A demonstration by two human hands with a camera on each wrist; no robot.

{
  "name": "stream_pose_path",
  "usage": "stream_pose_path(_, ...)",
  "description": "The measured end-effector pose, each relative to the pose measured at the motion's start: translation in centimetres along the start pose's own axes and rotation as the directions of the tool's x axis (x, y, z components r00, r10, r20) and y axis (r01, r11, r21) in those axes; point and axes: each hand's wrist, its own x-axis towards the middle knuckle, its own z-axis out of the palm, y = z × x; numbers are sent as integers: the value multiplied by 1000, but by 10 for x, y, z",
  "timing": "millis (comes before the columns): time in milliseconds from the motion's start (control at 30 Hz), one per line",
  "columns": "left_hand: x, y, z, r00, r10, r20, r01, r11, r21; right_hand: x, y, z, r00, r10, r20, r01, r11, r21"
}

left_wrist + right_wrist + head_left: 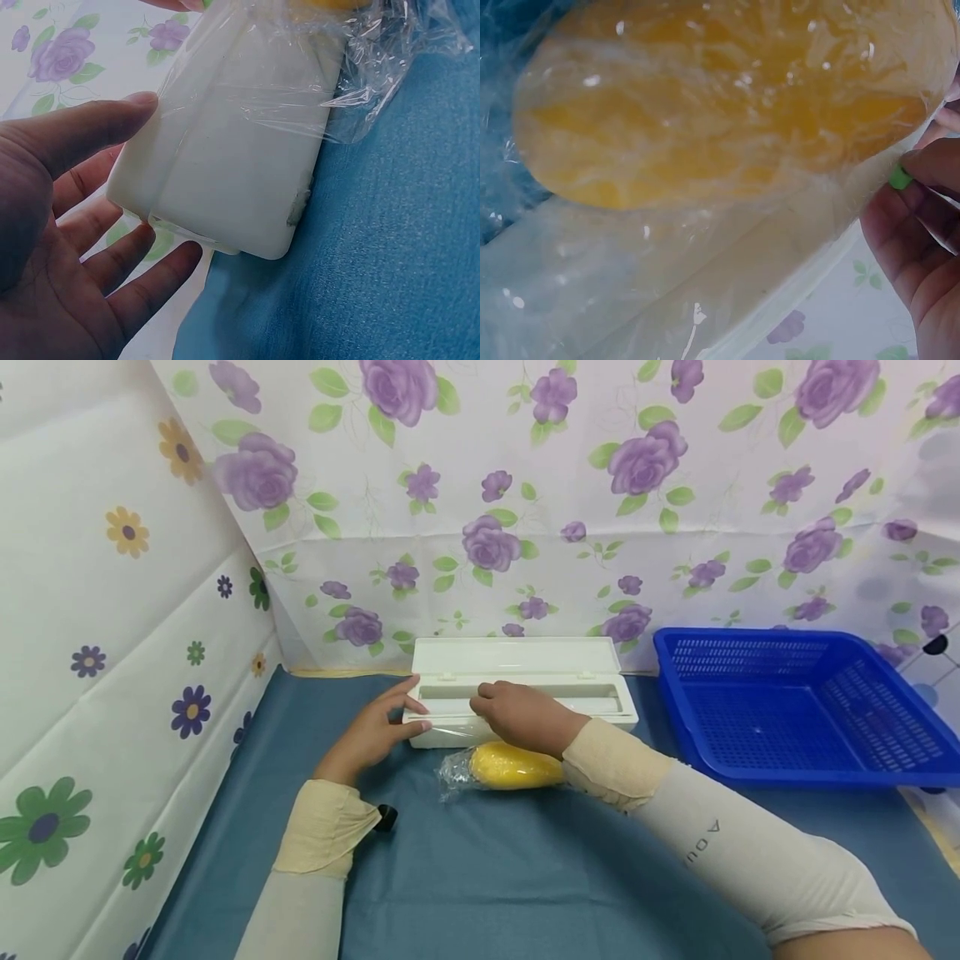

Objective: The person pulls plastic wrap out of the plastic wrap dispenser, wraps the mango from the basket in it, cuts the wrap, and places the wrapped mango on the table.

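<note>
A white cling film dispenser [622, 724] lies lengthwise against the wall cloth with its lid [513, 656] raised. My left hand [367, 731] is at its left end, thumb at the front edge and fingers spread around the end. My right hand [525, 714] reaches over the front edge near the middle, pinching a small green slider [900, 178] between thumb and finger. Clear film [300, 105] hangs over the front of the box. Just before the dispenser lies a yellow, rounded, elongated thing [513, 767] covered in crinkled film, its right end hidden behind the right forearm.
A blue plastic basket [667, 693] with perforated sides stands to the right of the dispenser. Blue-green cloth [480, 877] covers the table. Flowered sheets [570, 585] hang behind and along the left side.
</note>
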Motion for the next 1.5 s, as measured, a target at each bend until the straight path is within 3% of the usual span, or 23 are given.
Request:
stream_pose_path(567, -1, 2, 1, 1000, 0, 3, 0, 1000, -3, -4, 2, -9, 1000, -15, -8, 15, 1000, -8)
stream_pose_path(967, -2, 2, -1, 1000, 3, 3, -3, 1000, -2, -5, 5, -8, 1000, -22, -19, 23, 999, 41)
stream_pose_path(1500, -2, 3, -1, 1000, 3, -4, -3, 1000, -5, -10, 7, -4, 1000, -7, -22, 6, 1000, -7)
